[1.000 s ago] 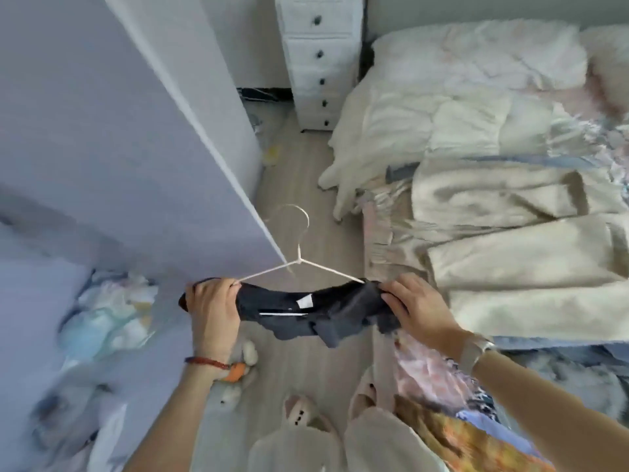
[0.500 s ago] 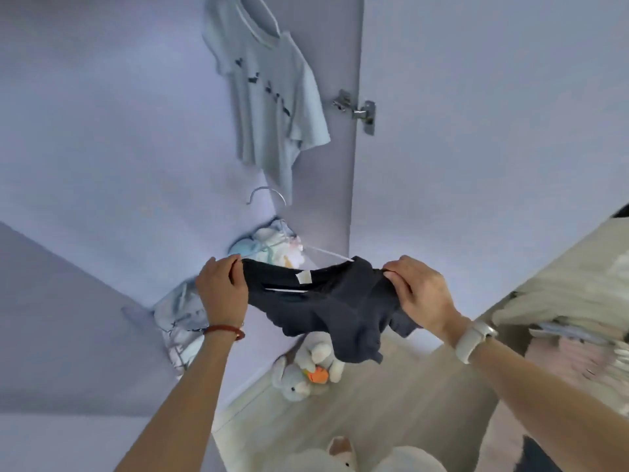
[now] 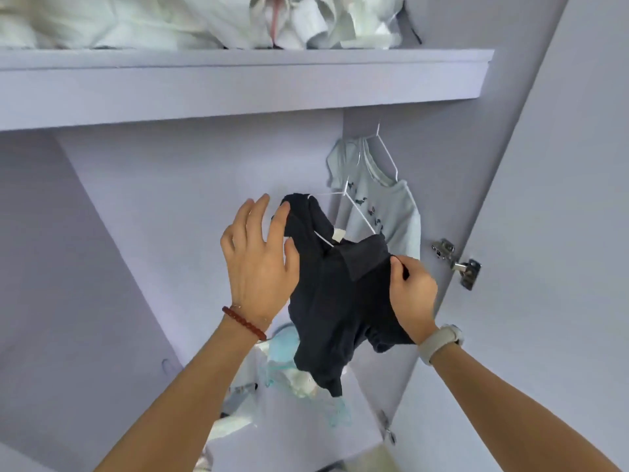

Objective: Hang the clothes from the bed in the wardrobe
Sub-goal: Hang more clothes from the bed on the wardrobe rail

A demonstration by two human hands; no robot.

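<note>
Centrally in the frame, a dark garment [image 3: 340, 294] hangs on a white wire hanger [image 3: 354, 212] inside the lilac wardrobe [image 3: 170, 199]. The left hand [image 3: 258, 257] is at the garment's upper left shoulder, its fingers [image 3: 255, 212] spread wide and nearly straight, with the thumb touching the fabric edge. The right hand [image 3: 413, 294] is at the garment's right shoulder, its fingers curled and pinching the dark fabric. A red bead bracelet [image 3: 243, 318] sits on the left wrist; a pale watch [image 3: 440, 340] sits on the right wrist. Just behind the garment, right of centre, a pale printed T-shirt [image 3: 391, 206] hangs on a second white hanger [image 3: 386, 155]. Across the top of the frame, a shelf [image 3: 238, 83] carries crumpled white textiles [image 3: 136, 22]. A metal hinge [image 3: 457, 264] is fixed at the right. Folded pale items [image 3: 289, 369] lie at the lower centre.
</note>
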